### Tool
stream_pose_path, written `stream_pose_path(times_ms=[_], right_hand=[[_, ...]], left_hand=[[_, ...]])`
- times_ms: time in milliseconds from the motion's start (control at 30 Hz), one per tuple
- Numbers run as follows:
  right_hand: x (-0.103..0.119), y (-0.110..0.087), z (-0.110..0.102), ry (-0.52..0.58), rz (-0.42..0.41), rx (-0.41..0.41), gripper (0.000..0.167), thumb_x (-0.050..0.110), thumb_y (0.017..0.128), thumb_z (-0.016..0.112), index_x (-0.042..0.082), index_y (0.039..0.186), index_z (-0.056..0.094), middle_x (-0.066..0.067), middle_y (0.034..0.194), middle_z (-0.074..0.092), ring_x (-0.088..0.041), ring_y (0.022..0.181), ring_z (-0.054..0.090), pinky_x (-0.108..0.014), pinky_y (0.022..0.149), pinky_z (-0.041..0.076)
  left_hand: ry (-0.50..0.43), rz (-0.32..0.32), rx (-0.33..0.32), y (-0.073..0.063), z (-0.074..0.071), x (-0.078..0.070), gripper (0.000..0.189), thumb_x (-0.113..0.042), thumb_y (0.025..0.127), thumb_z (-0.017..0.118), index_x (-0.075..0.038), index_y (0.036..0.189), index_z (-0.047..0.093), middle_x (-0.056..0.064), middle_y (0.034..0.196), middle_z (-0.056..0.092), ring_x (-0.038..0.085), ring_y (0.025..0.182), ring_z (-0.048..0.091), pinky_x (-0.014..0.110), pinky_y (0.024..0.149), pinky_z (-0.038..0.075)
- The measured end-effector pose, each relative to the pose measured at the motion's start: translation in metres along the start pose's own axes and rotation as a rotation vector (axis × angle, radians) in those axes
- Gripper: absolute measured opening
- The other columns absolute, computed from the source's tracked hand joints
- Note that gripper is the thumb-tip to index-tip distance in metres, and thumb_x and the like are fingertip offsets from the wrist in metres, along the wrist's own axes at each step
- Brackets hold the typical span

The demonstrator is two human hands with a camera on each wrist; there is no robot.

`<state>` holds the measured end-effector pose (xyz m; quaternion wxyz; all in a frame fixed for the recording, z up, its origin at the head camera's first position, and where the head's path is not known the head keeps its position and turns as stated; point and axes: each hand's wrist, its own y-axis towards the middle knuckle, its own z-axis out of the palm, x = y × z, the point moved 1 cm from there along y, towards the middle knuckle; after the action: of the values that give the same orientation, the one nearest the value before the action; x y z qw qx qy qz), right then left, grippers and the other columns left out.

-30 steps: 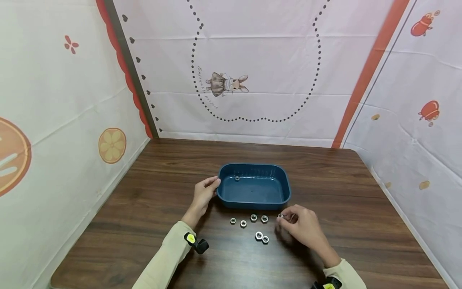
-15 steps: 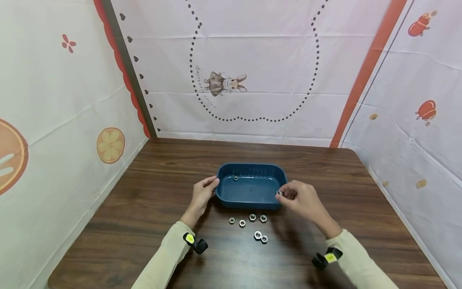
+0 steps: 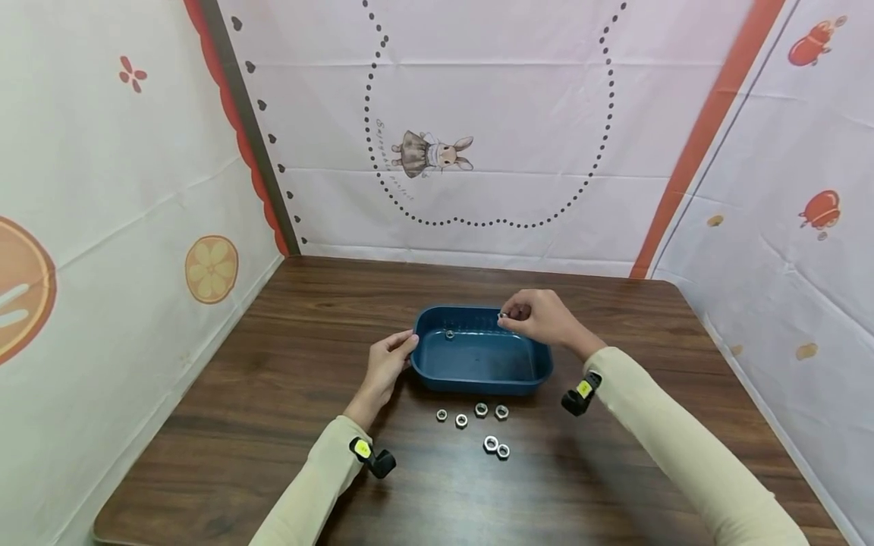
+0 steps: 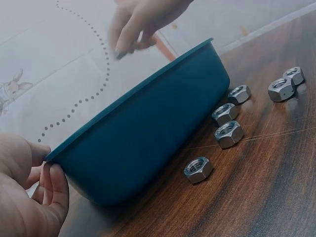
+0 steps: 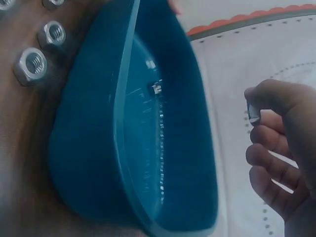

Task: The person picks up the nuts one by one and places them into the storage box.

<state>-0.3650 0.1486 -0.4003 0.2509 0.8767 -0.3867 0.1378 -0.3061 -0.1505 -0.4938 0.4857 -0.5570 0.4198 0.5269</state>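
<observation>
A blue plastic bin stands on the brown table, and one hex nut lies inside it near the back left. My left hand grips the bin's left rim, thumb on top and fingers curled beneath, as the left wrist view shows. Over the bin's back right part, my right hand pinches a small metal nut between thumb and forefinger. Several more hex nuts lie on the table in front of the bin, among them a nut nearest its left end and a larger nut touching a smaller one.
The wooden table reaches back to a white printed cloth hanging behind it. Similar cloth hangs along the left and right sides. Each wrist carries a black strap-on camera, such as the left camera.
My right hand has lifted from the table beside the bin's front right corner and moved back and left over the bin, carrying the nut. My left hand stays on the rim.
</observation>
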Motion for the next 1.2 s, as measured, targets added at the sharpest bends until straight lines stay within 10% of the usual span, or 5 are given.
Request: stream_pose_path(times_ms=[633, 1200], right_hand=[[-0.01, 0.06, 0.039, -0.07, -0.078, 0.246, 0.019, 0.028, 0.091, 0.079, 0.012, 0.101, 0.081, 0.004, 0.087, 0.074, -0.006, 0.076, 0.064, -0.031, 0.071, 0.056], [-0.013, 0.076, 0.06, -0.15, -0.084, 0.34, 0.016, 0.026, 0.091, 0.08, 0.012, 0.099, 0.082, 0.008, 0.076, 0.073, -0.002, 0.06, 0.063, -0.03, 0.069, 0.057]], left_hand=[[-0.012, 0.01, -0.015, -0.002, 0.002, 0.0, 0.036, -0.022, 0.1, 0.069, -0.003, 0.131, 0.069, 0.013, 0.125, 0.069, 0.014, 0.095, 0.064, 0.022, 0.076, 0.054], [-0.015, 0.0, -0.021, -0.003, 0.004, 0.0, 0.036, -0.021, 0.1, 0.069, -0.001, 0.131, 0.068, 0.014, 0.126, 0.068, 0.021, 0.102, 0.065, 0.023, 0.076, 0.055]])
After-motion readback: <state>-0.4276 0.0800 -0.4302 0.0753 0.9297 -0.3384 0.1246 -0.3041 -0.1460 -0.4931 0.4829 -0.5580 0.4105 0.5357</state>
